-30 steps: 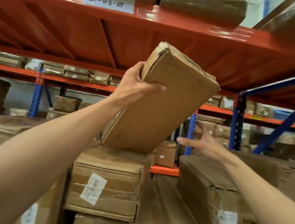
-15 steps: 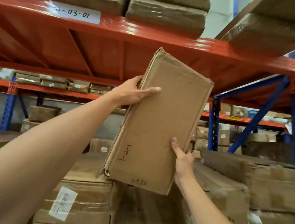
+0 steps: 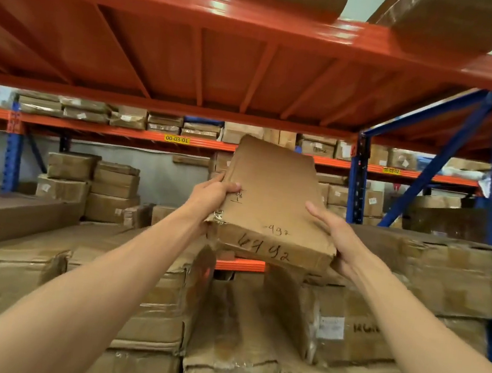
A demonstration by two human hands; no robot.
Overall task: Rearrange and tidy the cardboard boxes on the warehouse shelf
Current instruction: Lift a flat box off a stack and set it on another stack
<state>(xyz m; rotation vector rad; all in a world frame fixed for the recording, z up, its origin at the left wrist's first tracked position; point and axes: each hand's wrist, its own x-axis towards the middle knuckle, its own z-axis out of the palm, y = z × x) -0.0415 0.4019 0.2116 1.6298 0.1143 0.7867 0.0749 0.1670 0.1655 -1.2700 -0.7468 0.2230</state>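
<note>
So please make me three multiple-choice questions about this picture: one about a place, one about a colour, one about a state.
1. Where is the flat cardboard box?
A. on the floor
B. in the air above the stacked boxes
C. on the upper shelf

2. What colour is the shelf deck overhead?
A. orange
B. green
C. grey

3. How is the flat box held?
A. left hand only
B. right hand only
C. both hands

Answers: 1 B, it hangs over the stack. 2 A, the deck is orange. 3 C, the left hand and right hand grip opposite edges.
</note>
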